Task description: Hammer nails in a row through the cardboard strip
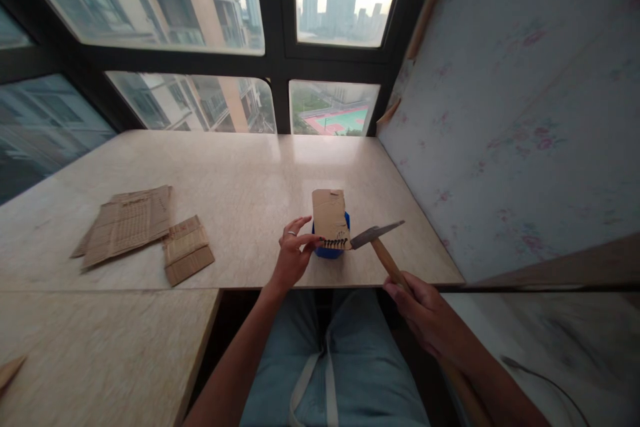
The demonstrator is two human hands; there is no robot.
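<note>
A small piece of cardboard [329, 215] lies on top of a blue container [330, 251] near the front edge of the table. A row of dark nails [335, 241] stands along the cardboard's near edge. My left hand [293, 253] touches that edge beside the nails, fingers pinched at the first nail. My right hand [425, 313] grips the wooden handle of a hammer [377, 237]. The hammer's metal head hovers just right of the nails.
Flattened cardboard pieces [127, 223] and a smaller folded piece [187, 250] lie on the beige table [240, 180] at the left. A papered wall panel [510, 120] closes off the right side. Windows stand behind the table. My knees are under the table's front edge.
</note>
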